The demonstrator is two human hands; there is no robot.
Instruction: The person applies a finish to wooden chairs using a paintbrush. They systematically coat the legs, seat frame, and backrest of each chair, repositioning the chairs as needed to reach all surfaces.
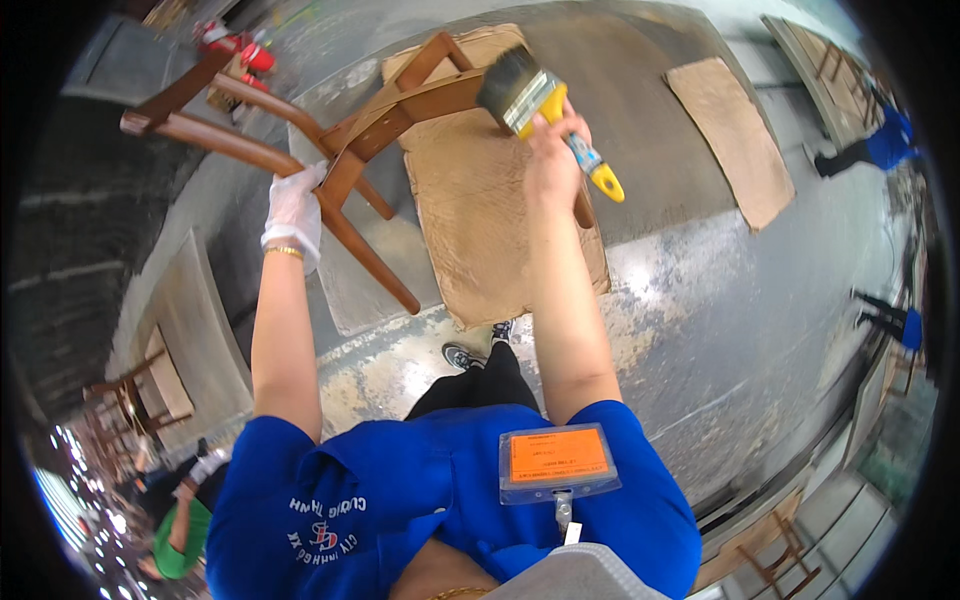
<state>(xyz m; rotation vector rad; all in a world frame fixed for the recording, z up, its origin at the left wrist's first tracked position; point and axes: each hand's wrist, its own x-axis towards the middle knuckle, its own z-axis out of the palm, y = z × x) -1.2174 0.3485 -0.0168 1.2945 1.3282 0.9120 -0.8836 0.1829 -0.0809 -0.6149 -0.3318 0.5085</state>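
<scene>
A brown wooden chair frame is held tilted in front of me, its legs pointing various ways above the worktable. My left hand, in a thin white glove, is closed around the frame where a leg meets the seat rail. My bare right hand grips a wide paintbrush with a yellow and blue handle. The dark bristles are up against the far right part of the frame; whether they touch the wood I cannot tell.
A brown cardboard sheet lies under the chair on the grey table, with another cardboard piece to the right. Red items stand at the far left. Co-workers in blue and green are at the sides, near other chairs.
</scene>
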